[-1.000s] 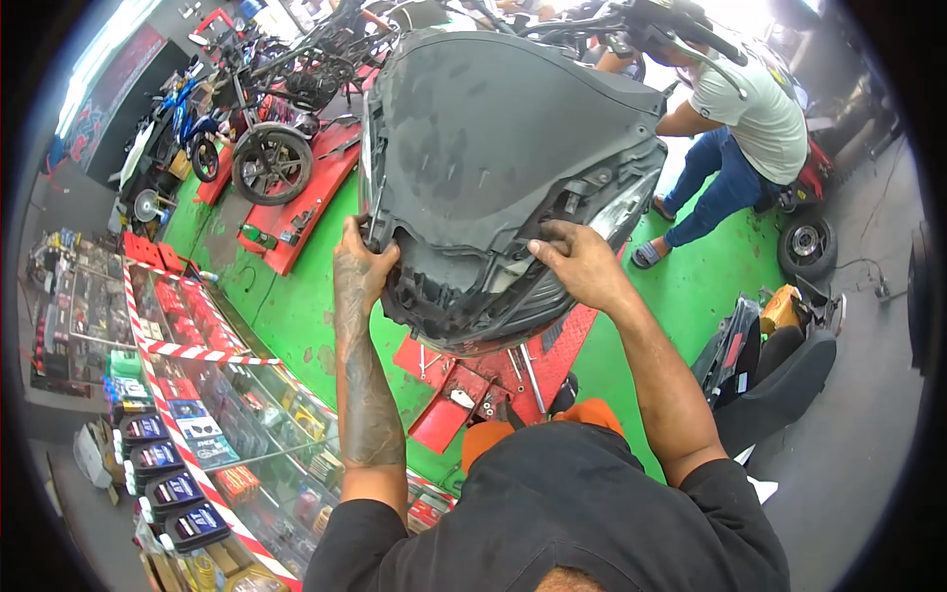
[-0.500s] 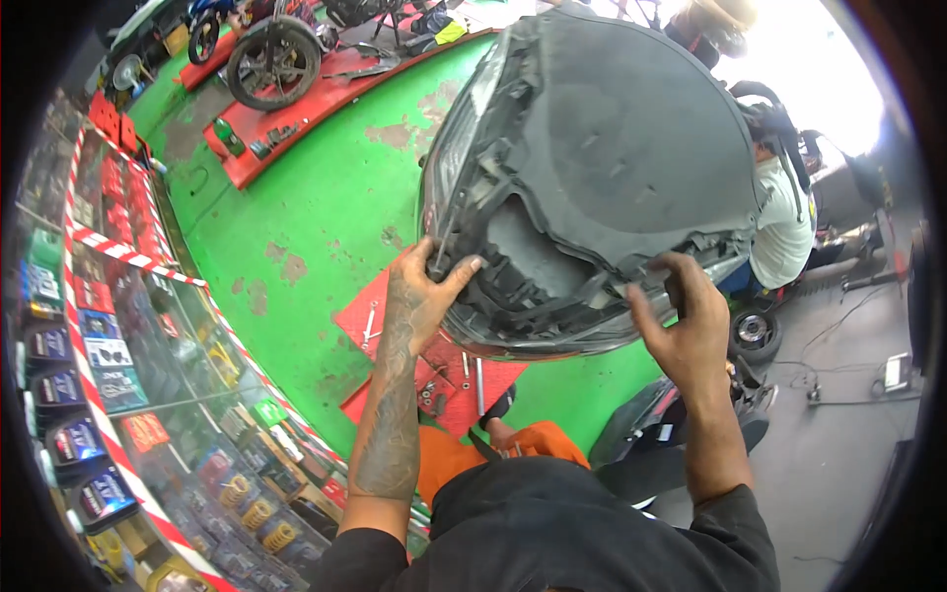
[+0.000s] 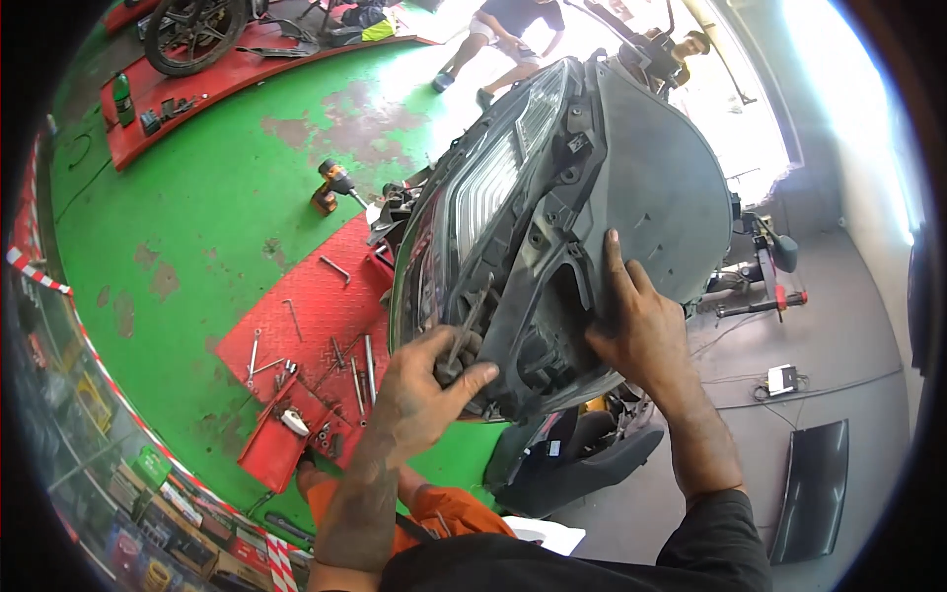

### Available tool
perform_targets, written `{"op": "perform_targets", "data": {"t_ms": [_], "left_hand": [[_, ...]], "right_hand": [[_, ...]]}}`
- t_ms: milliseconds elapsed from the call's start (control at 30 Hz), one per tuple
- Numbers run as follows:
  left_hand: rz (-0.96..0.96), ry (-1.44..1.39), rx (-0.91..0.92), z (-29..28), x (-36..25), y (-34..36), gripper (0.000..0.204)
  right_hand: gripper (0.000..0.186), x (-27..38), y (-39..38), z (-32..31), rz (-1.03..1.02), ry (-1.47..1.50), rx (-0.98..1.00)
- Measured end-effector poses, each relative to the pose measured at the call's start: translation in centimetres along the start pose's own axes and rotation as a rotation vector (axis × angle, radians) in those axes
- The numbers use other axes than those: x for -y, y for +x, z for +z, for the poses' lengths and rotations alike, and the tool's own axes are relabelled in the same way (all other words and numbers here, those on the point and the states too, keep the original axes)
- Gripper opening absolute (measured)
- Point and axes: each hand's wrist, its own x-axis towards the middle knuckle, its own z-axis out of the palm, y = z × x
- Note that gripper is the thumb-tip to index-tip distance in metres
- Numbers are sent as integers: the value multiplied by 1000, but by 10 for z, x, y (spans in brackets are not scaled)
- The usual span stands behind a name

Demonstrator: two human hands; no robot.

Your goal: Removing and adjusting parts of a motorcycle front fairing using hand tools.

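Observation:
A large dark motorcycle fairing [image 3: 659, 178] sits tilted in front of me, with a long clear lamp unit [image 3: 493, 178] along its left side and clips and slots around a recessed opening. My left hand [image 3: 424, 385] is closed around a slim grey metal tool [image 3: 466, 331] at the lower left edge of the fairing, by the lamp's lower end. My right hand [image 3: 636, 331] lies on the dark panel right of the opening, index finger stretched upward along the surface and thumb apart at the opening's edge.
Wrenches [image 3: 367, 365] lie on a red steel lift [image 3: 252, 340], near a cordless impact driver [image 3: 330, 183]. Two other people [image 3: 513, 30] [image 3: 683, 54] are beyond. A black seat [image 3: 523, 459] rests below, a glass display case [image 3: 94, 434] at left, a motorcycle wheel [image 3: 192, 35] at upper left.
The fairing has turned, bringing the lamp side into view. My right hand has shifted onto the panel, fingers straighter. My left hand has moved lower. The camera's view has swung rightward.

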Motion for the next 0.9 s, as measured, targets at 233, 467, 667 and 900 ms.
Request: {"op": "perform_targets", "data": {"t_ms": [233,467,667,900], "left_hand": [[132,142,-24,1,13,8,26],[-45,-59,-8,11,27,-11,26],[-129,-678,-76,27,52,-18,23],[117,-826,-204,50,73,-36,30]], "right_hand": [[105,-3,-3,9,9,2,-46],[107,-15,5,3,-117,16,21],[102,-28,8,17,-242,53,-80],[83,-25,4,15,-298,242,2]]}}
